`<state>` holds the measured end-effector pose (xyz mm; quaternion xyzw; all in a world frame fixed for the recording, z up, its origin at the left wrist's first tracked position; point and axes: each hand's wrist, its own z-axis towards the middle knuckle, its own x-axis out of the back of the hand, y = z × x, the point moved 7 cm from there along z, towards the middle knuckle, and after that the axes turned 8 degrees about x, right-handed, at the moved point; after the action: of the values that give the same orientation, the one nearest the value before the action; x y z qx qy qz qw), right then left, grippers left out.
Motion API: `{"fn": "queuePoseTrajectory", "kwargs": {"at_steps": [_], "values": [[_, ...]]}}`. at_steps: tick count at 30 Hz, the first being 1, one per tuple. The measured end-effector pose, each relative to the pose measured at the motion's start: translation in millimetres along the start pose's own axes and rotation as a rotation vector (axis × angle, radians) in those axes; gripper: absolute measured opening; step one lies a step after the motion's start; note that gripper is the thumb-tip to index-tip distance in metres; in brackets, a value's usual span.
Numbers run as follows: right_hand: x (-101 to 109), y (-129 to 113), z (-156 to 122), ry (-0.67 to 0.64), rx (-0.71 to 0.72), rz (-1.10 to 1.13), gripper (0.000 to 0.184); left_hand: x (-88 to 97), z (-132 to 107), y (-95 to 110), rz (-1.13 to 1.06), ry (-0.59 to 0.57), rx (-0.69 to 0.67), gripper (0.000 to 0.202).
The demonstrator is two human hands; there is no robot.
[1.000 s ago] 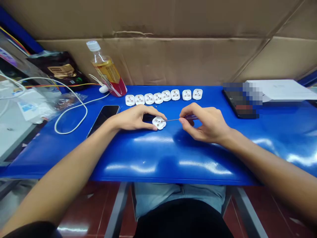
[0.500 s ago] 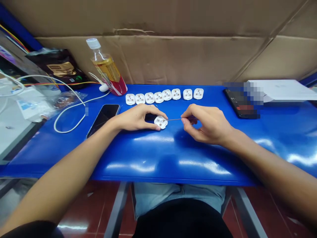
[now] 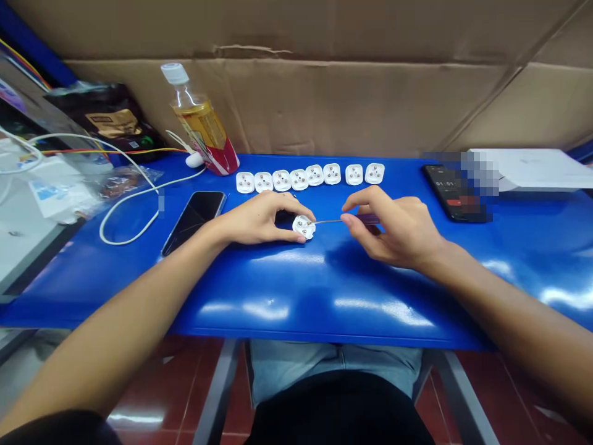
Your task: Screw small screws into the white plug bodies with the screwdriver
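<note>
My left hand [image 3: 256, 220] pinches a small white plug part [image 3: 304, 227] that rests on the blue table [image 3: 296, 284]. My right hand [image 3: 393, 228] is closed on a thin screwdriver [image 3: 340, 220] with a dark red handle. Its metal tip touches the top of the plug part. Behind the hands, a row of several similar white plug parts [image 3: 309, 177] lies along the back of the table.
A black phone [image 3: 194, 213] lies left of my left hand, with a white cable [image 3: 134, 204] beyond it. A drink bottle [image 3: 200, 127] stands at the back left. A second phone [image 3: 456, 193] and a white box [image 3: 532, 168] sit at the right. Cardboard lines the back.
The view has shifted slightly. My hands stay on the plug part and screwdriver, with the right fingers shifting a little on the handle.
</note>
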<state>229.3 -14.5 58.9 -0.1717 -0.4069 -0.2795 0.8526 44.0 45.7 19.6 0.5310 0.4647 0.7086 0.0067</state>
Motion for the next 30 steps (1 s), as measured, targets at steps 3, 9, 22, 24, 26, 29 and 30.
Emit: {"fn": "queuePoseTrajectory", "kwargs": {"at_steps": [3,9,22,24,26,29,30], "values": [[-2.3,3.6,0.3,-0.005,-0.013,0.062,0.010,-0.2,-0.1,-0.5,-0.004,0.000,-0.003,0.043],[-1.6,11.9,-0.4,0.038,-0.076,0.072,0.009,-1.7,0.0,-2.9,-0.026,-0.002,0.016,0.044],[-4.2,16.2,-1.4,0.038,-0.082,0.205,0.019,-4.5,-0.2,-4.4,-0.061,-0.008,0.021,0.046],[-3.5,18.0,-2.1,0.042,-0.098,0.154,0.013,-5.0,0.1,-4.8,-0.067,-0.012,0.018,0.048],[-3.1,17.8,-2.7,0.052,-0.090,0.132,0.013,-5.1,0.4,-5.4,-0.069,-0.010,0.017,0.048],[-4.9,15.5,-3.1,0.044,-0.060,0.176,0.020,-4.8,0.5,-6.0,-0.072,-0.002,0.022,0.047],[-5.0,15.1,-3.1,0.044,-0.058,0.176,0.021,-4.7,0.5,-5.9,-0.073,0.002,0.021,0.048]]}}
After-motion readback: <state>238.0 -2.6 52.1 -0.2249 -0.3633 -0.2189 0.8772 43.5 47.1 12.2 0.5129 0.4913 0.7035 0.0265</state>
